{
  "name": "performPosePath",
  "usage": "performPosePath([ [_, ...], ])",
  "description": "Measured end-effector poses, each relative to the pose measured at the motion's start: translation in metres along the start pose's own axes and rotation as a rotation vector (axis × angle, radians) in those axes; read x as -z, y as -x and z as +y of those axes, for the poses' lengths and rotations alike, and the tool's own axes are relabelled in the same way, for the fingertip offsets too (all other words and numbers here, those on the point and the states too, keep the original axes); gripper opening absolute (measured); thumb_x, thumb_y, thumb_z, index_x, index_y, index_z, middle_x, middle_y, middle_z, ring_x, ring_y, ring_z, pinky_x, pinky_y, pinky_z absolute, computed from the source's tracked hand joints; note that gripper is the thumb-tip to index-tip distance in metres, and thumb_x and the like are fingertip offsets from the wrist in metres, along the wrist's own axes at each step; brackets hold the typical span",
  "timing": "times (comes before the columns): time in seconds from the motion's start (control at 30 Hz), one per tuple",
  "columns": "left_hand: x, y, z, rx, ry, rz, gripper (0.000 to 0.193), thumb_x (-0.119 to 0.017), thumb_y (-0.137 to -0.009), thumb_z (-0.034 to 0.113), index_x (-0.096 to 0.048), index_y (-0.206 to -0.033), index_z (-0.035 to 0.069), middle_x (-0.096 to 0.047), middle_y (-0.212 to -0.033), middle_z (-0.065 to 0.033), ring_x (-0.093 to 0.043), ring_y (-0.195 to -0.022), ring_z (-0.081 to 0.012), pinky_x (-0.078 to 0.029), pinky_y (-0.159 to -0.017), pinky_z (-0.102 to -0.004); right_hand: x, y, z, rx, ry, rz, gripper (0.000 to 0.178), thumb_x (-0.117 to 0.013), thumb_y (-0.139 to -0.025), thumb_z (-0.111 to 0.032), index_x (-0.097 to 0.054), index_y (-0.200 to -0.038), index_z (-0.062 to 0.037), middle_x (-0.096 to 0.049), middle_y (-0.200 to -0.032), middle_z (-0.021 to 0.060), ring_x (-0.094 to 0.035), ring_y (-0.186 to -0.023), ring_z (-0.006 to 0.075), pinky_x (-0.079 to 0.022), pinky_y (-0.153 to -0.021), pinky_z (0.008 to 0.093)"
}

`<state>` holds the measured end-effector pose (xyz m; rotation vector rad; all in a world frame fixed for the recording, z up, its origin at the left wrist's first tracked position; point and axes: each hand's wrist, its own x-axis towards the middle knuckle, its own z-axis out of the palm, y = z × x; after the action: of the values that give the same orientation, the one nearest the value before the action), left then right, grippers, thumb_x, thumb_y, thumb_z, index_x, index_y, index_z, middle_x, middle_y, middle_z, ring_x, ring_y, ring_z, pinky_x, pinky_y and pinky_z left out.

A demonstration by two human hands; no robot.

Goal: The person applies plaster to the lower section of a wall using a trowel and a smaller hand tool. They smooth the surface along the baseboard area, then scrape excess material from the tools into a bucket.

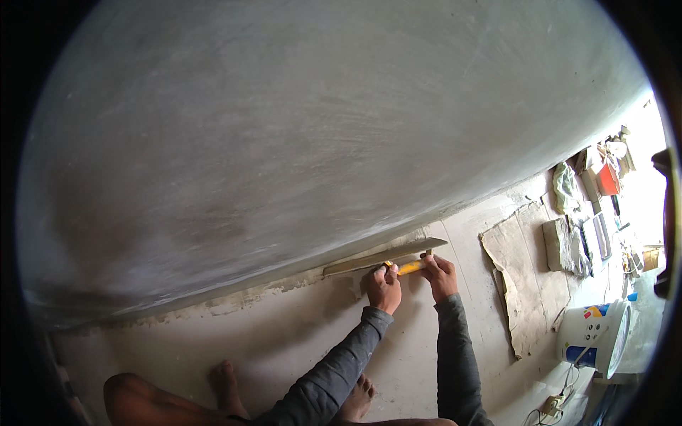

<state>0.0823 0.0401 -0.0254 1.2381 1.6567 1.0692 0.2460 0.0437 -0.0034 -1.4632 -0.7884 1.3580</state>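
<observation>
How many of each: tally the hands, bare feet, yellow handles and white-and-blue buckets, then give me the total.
Hands: 2 (left hand, right hand)
Bare feet: 2 (left foot, right foot)
Yellow handle: 1
White-and-blue bucket: 1
Total: 6

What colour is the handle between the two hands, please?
The handle is yellow, seen best in the head view.

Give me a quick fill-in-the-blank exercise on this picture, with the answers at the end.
The left hand and right hand hold a flat-bladed tool by its ____ handle. The bucket at the right is mainly ____. The person's feet are ____.
Missing words: yellow; white; bare.
</observation>
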Motion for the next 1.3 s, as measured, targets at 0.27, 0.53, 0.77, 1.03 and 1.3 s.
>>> performPosePath([
  [0.27,-0.004,-0.018,0.017,-0.021,-0.055,0.056,0.039,-0.057,-0.099,0.032,-0.069,-0.084,-0.001,-0.067,-0.075,-0.0219,-0.065,-0.070,-0.0411,-0.050,-0.066,-0.0472,-0.005,-0.029,-0.013,0.058,-0.022,-0.011,0.036,-0.060,-0.104,-0.025,-0.066,-0.109,0.0093,-0.068,-0.098,0.0085,-0.067,-0.092,0.0154,-0.058,-0.085,0.0319],
  [0.53,0.019,0.032,0.111,-0.397,0.253,0.029,0.024,-0.064,-0.100,0.021,-0.071,-0.100,-0.002,-0.073,-0.090,-0.0168,-0.071,-0.077,-0.0298,-0.054,-0.070,-0.0385,0.046,0.038,-0.083,0.312,-0.320,0.036,0.019,-0.059,-0.101,-0.004,-0.063,-0.118,0.0042,-0.069,-0.107,0.0115,-0.067,-0.095,0.0199,-0.058,-0.085,0.0358],
  [0.77,0.093,0.112,0.100,-0.239,0.353,-0.226,0.019,-0.072,-0.094,0.016,-0.073,-0.106,0.001,-0.075,-0.101,-0.0120,-0.072,-0.091,-0.0246,-0.055,-0.080,-0.0363,0.031,0.146,-0.047,0.105,-0.329,-0.021,0.021,-0.056,-0.102,-0.008,-0.064,-0.114,0.0078,-0.069,-0.110,0.0149,-0.069,-0.104,0.0263,-0.057,-0.093,0.0430],
  [1.03,0.131,0.129,0.061,-0.421,0.264,-0.386,0.025,-0.073,-0.092,0.020,-0.072,-0.111,0.004,-0.074,-0.110,-0.0135,-0.069,-0.100,-0.0317,-0.054,-0.087,-0.0412,-0.006,0.212,-0.019,0.259,0.307,0.053,0.029,-0.051,-0.094,0.004,-0.063,-0.121,0.0052,-0.068,-0.118,0.0166,-0.069,-0.109,0.0311,-0.060,-0.092,0.0448],
  [1.3,0.148,0.124,0.039,-0.375,0.253,-0.673,0.039,-0.070,-0.095,0.037,-0.071,-0.119,0.007,-0.069,-0.124,-0.0149,-0.065,-0.112,-0.0328,-0.049,-0.097,-0.0432,-0.070,0.245,-0.046,-0.100,-0.444,0.517,0.033,-0.041,-0.101,-0.001,-0.057,-0.130,-0.0018,-0.068,-0.119,0.0189,-0.070,-0.105,0.0353,-0.062,-0.085,0.0472],
])
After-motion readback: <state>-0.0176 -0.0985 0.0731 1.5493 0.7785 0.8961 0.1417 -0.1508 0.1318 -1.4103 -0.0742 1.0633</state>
